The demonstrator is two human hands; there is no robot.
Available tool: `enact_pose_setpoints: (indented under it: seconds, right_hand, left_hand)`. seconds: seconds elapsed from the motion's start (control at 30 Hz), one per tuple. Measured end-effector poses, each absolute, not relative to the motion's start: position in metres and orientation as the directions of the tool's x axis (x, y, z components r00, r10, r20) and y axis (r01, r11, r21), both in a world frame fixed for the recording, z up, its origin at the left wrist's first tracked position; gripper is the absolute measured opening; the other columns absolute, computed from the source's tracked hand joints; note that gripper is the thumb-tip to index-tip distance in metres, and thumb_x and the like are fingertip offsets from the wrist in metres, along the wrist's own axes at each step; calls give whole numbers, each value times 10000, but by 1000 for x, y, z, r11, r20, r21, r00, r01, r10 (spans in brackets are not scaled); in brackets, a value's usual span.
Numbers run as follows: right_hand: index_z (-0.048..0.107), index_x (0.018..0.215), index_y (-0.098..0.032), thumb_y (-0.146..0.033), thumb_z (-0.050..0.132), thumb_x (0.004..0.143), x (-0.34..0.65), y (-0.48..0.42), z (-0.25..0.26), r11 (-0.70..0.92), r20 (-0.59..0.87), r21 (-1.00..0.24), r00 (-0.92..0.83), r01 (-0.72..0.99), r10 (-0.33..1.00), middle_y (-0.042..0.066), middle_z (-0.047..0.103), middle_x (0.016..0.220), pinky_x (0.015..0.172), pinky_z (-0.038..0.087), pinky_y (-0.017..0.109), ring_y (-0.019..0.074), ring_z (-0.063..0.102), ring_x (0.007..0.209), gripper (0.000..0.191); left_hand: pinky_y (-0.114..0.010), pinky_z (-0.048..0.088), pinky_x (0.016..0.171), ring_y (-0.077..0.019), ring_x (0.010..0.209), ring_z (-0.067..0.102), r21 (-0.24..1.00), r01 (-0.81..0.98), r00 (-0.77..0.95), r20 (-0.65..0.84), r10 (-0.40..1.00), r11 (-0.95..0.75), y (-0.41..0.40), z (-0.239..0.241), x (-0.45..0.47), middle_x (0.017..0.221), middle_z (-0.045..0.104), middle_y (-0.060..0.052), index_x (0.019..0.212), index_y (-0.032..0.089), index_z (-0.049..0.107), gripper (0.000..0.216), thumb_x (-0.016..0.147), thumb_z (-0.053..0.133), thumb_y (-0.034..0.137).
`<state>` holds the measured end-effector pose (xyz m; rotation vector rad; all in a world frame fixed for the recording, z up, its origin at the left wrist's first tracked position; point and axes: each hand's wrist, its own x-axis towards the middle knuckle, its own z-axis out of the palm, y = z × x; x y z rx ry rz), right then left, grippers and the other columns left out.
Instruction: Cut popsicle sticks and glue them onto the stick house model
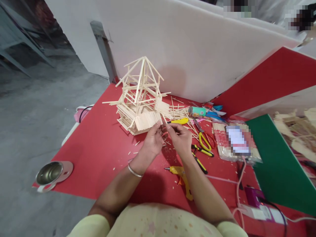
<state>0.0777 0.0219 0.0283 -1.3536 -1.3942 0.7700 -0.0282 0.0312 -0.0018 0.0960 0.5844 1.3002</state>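
A small house-like model [142, 85] of thin wooden sticks stands on the red tabletop, with a peaked open frame on top. A panel of sticks [148, 121] laid side by side slopes at its front right. Beside that panel's lower right corner, my left hand [153, 141] has its thumb and fingers drawn together; what they grip, if anything, cannot be made out. Close by on the right, my right hand [181, 138] pinches a thin wooden stick [164, 118] that points up towards the model. The fingertips of both hands nearly meet.
Loose sticks [176, 112], a green can [197, 111], scissors [204, 140], yellow-black pliers [203, 150] and a yellow glue gun [179, 170] lie to the right. A phone [237, 140] rests on packed sticks. A steel mug [54, 173] stands at the left corner; a white board [185, 42] rises behind.
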Motion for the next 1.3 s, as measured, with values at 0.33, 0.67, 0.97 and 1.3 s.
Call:
enact_pose_setpoints:
  seconds: [0.33, 0.67, 0.97, 1.3]
  right_hand:
    - [769, 904, -192, -395, 673, 852, 74, 33, 27, 166, 228, -915, 130, 367, 965, 25, 759, 831, 719, 522, 284, 159, 668, 726, 230]
    - [765, 905, -199, -356, 666, 855, 76, 35, 26, 182, 225, -910, 77, 372, 971, 20, 758, 841, 741, 521, 284, 160, 673, 752, 192]
    - [768, 891, -208, -328, 662, 858, 76, 39, 26, 215, 243, -916, 42, 338, 969, 10, 754, 831, 730, 518, 274, 152, 671, 742, 164]
    - [774, 888, -207, -335, 663, 853, 79, 40, 26, 208, 239, -917, 50, 340, 970, 7, 757, 830, 738, 524, 281, 160, 683, 757, 173]
  left_hand:
    - [-288, 518, 785, -140, 758, 656, 359, -908, 78, -359, 930, 215, 43, -1, -28, 819, 707, 2, 907, 204, 669, 216, 744, 769, 303]
    - [-273, 498, 785, -113, 722, 624, 382, -901, 65, -353, 933, 207, 45, 12, -25, 780, 681, 20, 820, 183, 666, 187, 683, 787, 225]
    - [-289, 472, 846, -129, 758, 628, 362, -914, 60, -325, 944, 183, 48, 9, -24, 777, 689, 10, 778, 170, 704, 96, 707, 768, 184]
    - [-287, 474, 812, -128, 733, 629, 372, -910, 54, -331, 942, 183, 50, 7, -23, 769, 695, 12, 762, 182, 709, 99, 691, 777, 193]
